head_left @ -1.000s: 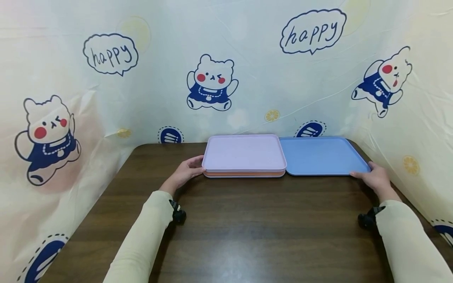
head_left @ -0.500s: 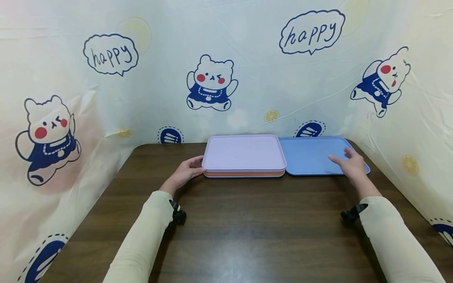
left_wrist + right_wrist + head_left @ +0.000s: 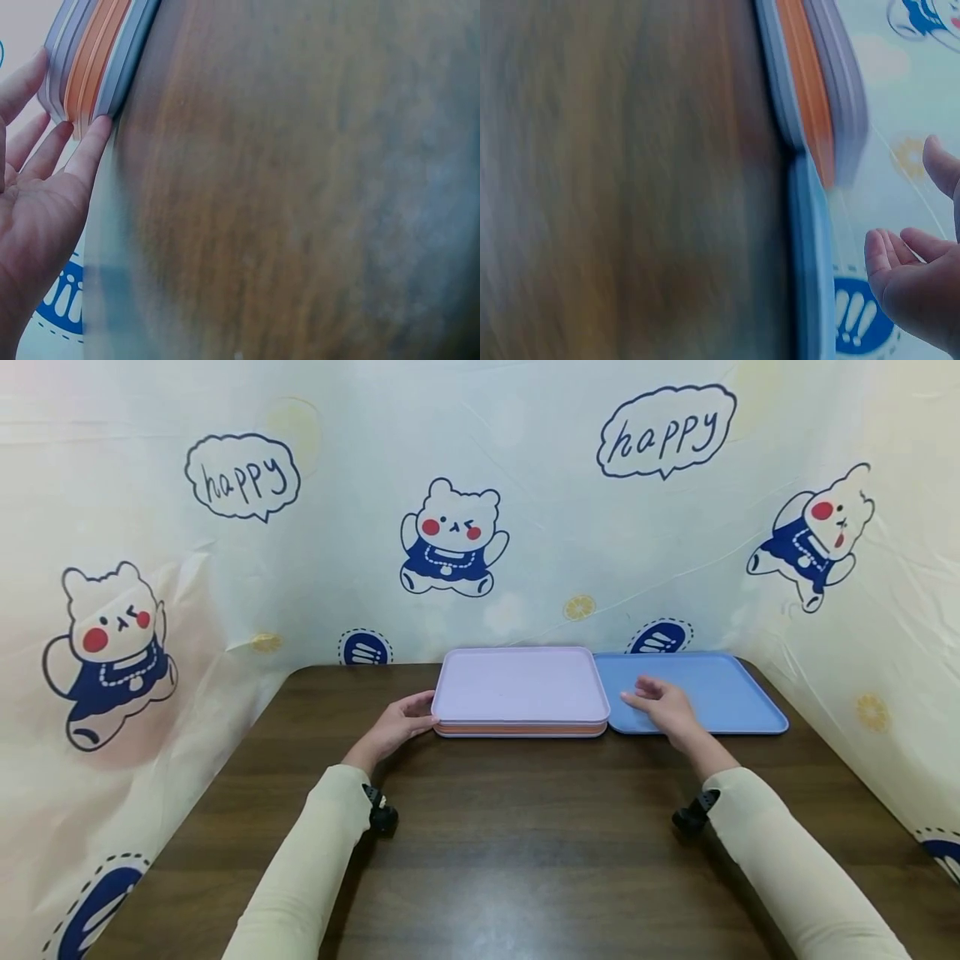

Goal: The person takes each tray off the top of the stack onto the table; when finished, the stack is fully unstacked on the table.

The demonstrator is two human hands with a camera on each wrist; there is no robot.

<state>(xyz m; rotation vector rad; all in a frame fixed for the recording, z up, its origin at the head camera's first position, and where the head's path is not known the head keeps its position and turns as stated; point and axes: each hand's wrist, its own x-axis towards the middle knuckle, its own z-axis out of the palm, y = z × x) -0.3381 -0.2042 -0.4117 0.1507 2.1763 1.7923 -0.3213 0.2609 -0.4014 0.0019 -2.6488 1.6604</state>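
Note:
A stack of rectangular trays lies at the table's back edge, with a lilac tray (image 3: 521,685) on top. In the left wrist view its side shows lilac, orange (image 3: 96,56) and blue-grey rims. My left hand (image 3: 395,728) touches the stack's left end, its extended fingertips against the rims. Right beside the stack, a blue tray (image 3: 735,693) lies flat. Over the left part of this blue tray my right hand (image 3: 667,710) is held with fingers relaxed and nothing in it. From the right wrist view, that hand (image 3: 922,289) is apart from the stack's right end.
The dark wooden table (image 3: 510,843) stretches from the trays toward the front. Behind it and along both sides hangs a pale printed cloth (image 3: 330,560). A small black camera (image 3: 384,818) sits on the left wrist, another black camera (image 3: 692,818) on the right.
My right hand has let go of the blue tray's right edge and moved left above it, toward the stack. The left hand and the trays have stayed in place.

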